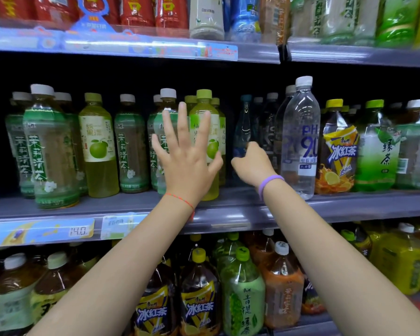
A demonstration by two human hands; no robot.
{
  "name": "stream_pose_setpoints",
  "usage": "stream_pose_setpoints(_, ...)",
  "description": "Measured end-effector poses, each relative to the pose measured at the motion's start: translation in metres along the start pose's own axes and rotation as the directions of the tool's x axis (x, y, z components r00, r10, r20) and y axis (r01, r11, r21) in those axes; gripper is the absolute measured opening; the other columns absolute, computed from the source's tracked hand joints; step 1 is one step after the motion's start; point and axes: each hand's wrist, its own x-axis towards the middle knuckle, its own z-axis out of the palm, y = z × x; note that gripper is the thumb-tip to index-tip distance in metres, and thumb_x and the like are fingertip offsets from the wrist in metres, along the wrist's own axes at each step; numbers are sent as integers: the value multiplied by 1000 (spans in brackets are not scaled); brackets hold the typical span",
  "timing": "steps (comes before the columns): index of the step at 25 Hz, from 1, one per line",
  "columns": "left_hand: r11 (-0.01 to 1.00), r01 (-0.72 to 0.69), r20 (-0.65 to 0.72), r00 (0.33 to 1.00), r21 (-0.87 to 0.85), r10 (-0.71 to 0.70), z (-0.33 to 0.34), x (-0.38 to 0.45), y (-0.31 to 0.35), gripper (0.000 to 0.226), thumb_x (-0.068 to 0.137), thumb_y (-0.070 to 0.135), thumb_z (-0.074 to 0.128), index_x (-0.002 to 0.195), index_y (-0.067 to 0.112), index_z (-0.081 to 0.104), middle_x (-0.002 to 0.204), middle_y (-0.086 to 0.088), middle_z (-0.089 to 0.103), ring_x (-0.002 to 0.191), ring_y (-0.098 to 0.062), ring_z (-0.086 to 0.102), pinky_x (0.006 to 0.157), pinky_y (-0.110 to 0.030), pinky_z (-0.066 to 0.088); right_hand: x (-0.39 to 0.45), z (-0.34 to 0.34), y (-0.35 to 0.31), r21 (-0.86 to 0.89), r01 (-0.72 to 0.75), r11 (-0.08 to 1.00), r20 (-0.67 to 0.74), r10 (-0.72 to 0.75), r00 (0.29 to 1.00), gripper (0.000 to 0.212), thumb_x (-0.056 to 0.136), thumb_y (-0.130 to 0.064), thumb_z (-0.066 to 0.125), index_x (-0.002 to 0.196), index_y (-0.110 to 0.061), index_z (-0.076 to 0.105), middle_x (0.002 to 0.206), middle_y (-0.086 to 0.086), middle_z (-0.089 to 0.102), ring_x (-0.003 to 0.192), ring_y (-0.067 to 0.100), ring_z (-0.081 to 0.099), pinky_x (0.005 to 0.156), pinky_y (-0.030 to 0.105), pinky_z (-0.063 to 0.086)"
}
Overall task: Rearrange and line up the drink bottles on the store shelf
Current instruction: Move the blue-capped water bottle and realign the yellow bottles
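My left hand is spread open in front of a yellow-green pomelo drink bottle and a jasmine tea bottle on the middle shelf; whether it touches them I cannot tell. My right hand reaches into the shelf, its fingers curled at the base of a slim blue bottle set further back. The fingertips are hidden, so its grip is unclear. A tall clear water bottle stands at the shelf front, just right of that hand.
More jasmine tea bottles and a pomelo bottle stand to the left. Iced tea and green tea bottles stand to the right. Large bottles fill the lower shelf. Price tags line the shelf edge.
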Motion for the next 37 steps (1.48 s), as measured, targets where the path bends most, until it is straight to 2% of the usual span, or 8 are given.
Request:
stream_pose_setpoints(5,996,-68,-9,998,58,69,12,-2,6,79,84,51,50,155,33,22,163,-14,17,150,-37,14,108,-73,15,44,20,3,121,-139,983,-178,159,971,62,87,-19,67,134,0,32,143,21,37,133,38,40,108,43,39)
stream_pose_setpoints(14,996,-71,-40,996,56,73,13,-3,6,77,84,50,51,155,34,24,162,-13,18,150,-36,16,108,-72,15,84,27,-7,65,-305,950,-178,311,933,71,90,-26,66,144,-3,25,155,17,24,143,34,26,112,45,31)
stream_pose_setpoints(17,996,-72,-35,997,45,74,10,-4,5,74,85,49,50,154,34,25,162,-12,20,150,-34,18,109,-71,15,68,19,-8,-6,-276,961,-155,272,950,80,84,-40,71,143,-6,30,154,17,23,142,34,24,111,47,28)
stream_pose_setpoints(22,986,-83,-7,997,-146,82,-2,-7,-9,56,95,43,39,149,30,38,159,-8,30,149,-29,20,114,-64,13,20,10,-10,202,-82,976,-284,139,949,73,79,-36,75,128,-3,33,137,17,43,123,37,48,103,49,41)
stream_pose_setpoints(26,929,-41,55,996,-367,65,-18,-4,-20,55,97,45,29,147,26,43,155,-2,37,148,-21,21,117,-59,11,-26,1,-24,29,127,991,-414,-104,905,72,75,-42,71,132,-15,37,125,9,46,111,31,50,84,40,47)
stream_pose_setpoints(30,810,18,127,989,-586,70,-35,4,-32,57,97,48,24,147,27,41,151,4,42,146,-15,23,117,-53,14,-46,-26,-68,-19,142,990,-287,-141,947,61,73,-53,66,118,-15,50,111,5,56,95,28,56,78,37,47)
stream_pose_setpoints(34,583,97,97,995,-807,-31,-54,5,-59,52,98,43,25,134,19,56,129,3,60,124,-18,47,107,-41,34,-80,-31,-116,283,175,943,-7,-181,984,41,70,-49,72,86,-10,72,78,-4,67,74,16,61,69,33,47)
stream_pose_setpoints(37,532,135,44,983,-836,-179,-72,2,-105,32,98,21,38,112,14,66,106,3,66,103,-15,54,92,-31,41,-109,3,-152,489,262,832,1,-301,954,25,79,-31,76,85,-8,69,78,0,67,73,14,63,73,35,52)
